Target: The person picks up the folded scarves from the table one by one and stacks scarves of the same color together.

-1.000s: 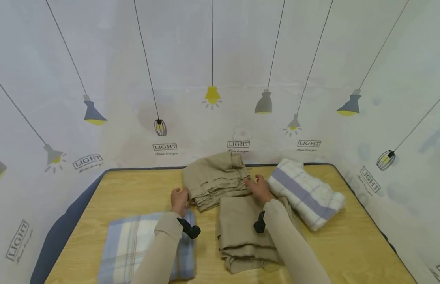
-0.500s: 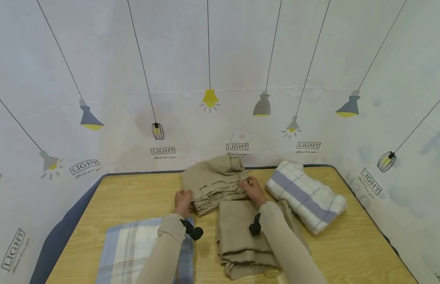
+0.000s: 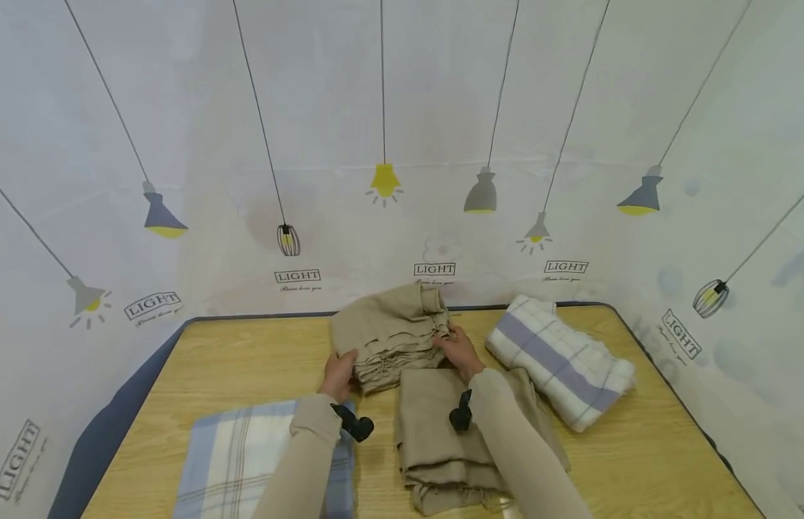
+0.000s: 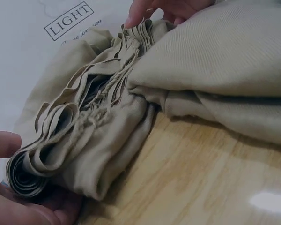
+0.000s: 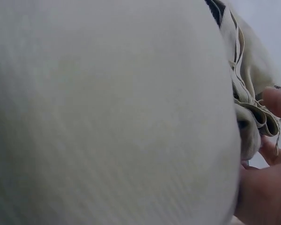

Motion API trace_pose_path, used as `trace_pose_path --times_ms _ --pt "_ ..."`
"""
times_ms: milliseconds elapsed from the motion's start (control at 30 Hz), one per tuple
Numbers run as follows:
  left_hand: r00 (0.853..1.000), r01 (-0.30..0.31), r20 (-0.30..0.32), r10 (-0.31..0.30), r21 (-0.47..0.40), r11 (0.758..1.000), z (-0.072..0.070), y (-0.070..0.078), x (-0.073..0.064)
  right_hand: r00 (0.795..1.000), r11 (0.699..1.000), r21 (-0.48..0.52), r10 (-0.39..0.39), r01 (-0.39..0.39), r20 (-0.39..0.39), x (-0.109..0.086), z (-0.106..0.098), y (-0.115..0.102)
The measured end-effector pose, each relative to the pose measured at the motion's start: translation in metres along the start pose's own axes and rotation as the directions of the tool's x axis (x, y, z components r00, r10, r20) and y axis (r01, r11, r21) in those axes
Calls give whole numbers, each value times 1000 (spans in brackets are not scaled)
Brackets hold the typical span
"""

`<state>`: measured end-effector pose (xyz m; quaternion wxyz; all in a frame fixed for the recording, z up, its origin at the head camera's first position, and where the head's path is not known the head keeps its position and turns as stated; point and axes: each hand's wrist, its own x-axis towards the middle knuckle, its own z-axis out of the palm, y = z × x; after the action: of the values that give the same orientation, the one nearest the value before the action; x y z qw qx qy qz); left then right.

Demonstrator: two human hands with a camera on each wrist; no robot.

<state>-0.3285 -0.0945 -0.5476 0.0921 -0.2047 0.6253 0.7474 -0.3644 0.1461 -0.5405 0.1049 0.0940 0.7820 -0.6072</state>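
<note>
A tan folded scarf (image 3: pixel 385 321) lies at the back middle of the table, its layered, fringed edge facing me. At that edge's left end, my left hand (image 3: pixel 339 376) grips the rolled layers; the left wrist view shows the thumb (image 4: pixel 4 143) near the top and fingers tucked beneath. My right hand (image 3: pixel 460 352) holds the right end of the same edge, thumb above and fingers under it in the right wrist view. A second tan folded cloth (image 3: pixel 434 418) lies in front, partly under my right forearm, and fills much of the right wrist view.
A blue-and-white plaid cloth (image 3: pixel 223 450) lies folded at the front left, partly behind my left sleeve. To the right sits a white cloth with purple stripes (image 3: pixel 557 357). Behind the wooden table (image 3: pixel 246 353) rises a lamp-patterned wall covering (image 3: pixel 337 108).
My left hand has moved inward onto the scarf's left end, and its fingers have closed round the edge. My right hand has shifted slightly left and taken hold of the right end.
</note>
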Motion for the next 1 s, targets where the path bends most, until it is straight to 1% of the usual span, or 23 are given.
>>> trace_pose_path --times_ms 100,200,433,500,533,600,733,767,800,900,1000 --pt "1000 -4 -18 4 -35 999 1 -4 0 1000 1000 11 15 -15 -7 -5 1 -3" --pt "999 -8 -34 6 -58 998 1 -7 -1 999 1000 11 23 -23 -24 -5 2 -1" --pt "998 -44 -49 43 -39 998 -2 -12 -2 996 998 -53 12 -16 -92 -5 4 5" --pt "997 -54 -55 52 -34 998 -2 -12 -1 994 998 -58 8 -14 -108 -7 5 4" --pt "996 -66 -60 64 -38 997 -2 -13 -1 993 998 -56 1 -7 -116 -4 5 7" --pt "994 -91 -65 88 -47 995 -3 -12 0 992 999 -35 -5 1 -129 -5 6 5" --pt "986 -151 -80 145 -71 986 -3 -9 2 989 1000 -12 -18 17 -148 -2 8 3" --pt "984 -163 -84 157 -67 984 -2 -7 1 988 1000 -9 -20 19 -155 -5 8 -1" --pt "981 -181 -89 175 -65 981 -1 -6 2 986 1000 -13 -29 27 -166 -4 8 -2" --pt "969 -233 -104 226 -63 971 4 2 3 978 999 -24 -53 49 -204 -2 7 -7" --pt "961 -263 -106 255 -73 962 8 12 1 974 997 -13 -74 73 -215 -3 7 -13"
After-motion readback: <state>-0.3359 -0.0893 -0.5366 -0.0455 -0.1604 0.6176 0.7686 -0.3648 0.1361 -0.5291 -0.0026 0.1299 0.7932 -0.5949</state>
